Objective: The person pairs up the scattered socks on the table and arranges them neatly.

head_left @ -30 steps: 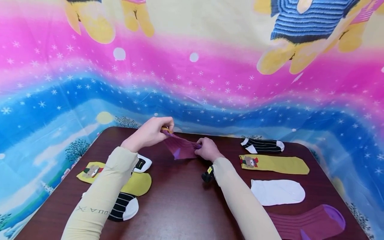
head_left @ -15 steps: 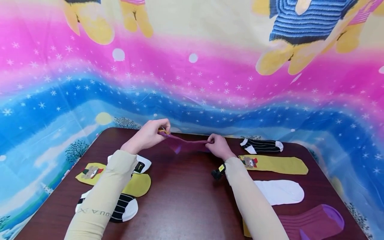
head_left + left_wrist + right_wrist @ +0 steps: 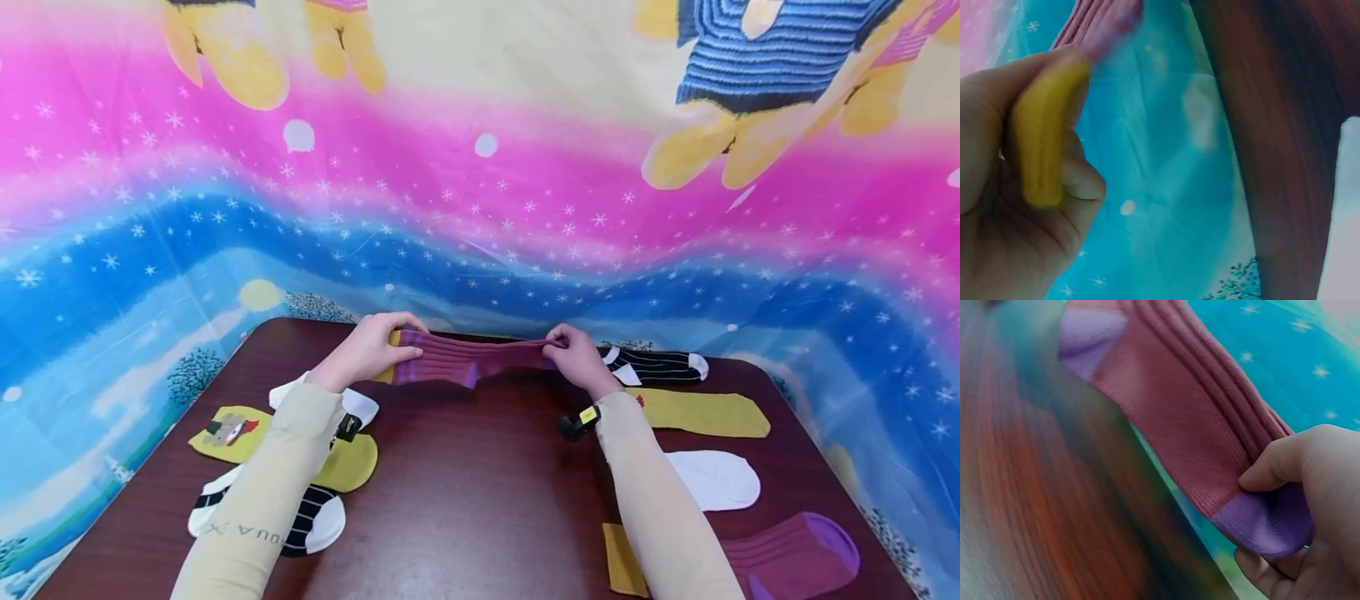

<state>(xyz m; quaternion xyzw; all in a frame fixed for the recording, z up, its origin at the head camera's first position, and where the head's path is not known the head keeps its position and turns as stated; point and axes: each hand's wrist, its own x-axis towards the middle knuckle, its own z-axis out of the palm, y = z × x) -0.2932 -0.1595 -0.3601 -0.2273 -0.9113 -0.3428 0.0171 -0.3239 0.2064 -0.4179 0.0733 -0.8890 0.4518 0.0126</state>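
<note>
A maroon ribbed sock (image 3: 442, 354) with purple heel and toe and a yellow cuff is held stretched between both hands above the far side of the table. My left hand (image 3: 367, 350) grips its cuff end; in the left wrist view the yellow cuff (image 3: 1041, 144) lies folded between thumb and fingers. At the other end, my right hand (image 3: 581, 358) pinches the purple toe (image 3: 1260, 525), thumb on the near face and fingers behind. The purple heel (image 3: 1091, 337) hangs at the sock's lower edge.
On the left of the dark table (image 3: 472, 508) lie a white sock (image 3: 363, 406), a yellow bear sock (image 3: 348, 462) and a black striped sock (image 3: 326, 521). To the right lie black striped (image 3: 663, 364), yellow (image 3: 701, 411), white (image 3: 720, 479) and maroon socks (image 3: 802, 550). A printed cloth (image 3: 480, 208) hangs behind.
My right hand has moved right, drawing the maroon sock out straighter. The left hand has turned, so its yellow cuff and ribbed side now face the head view.
</note>
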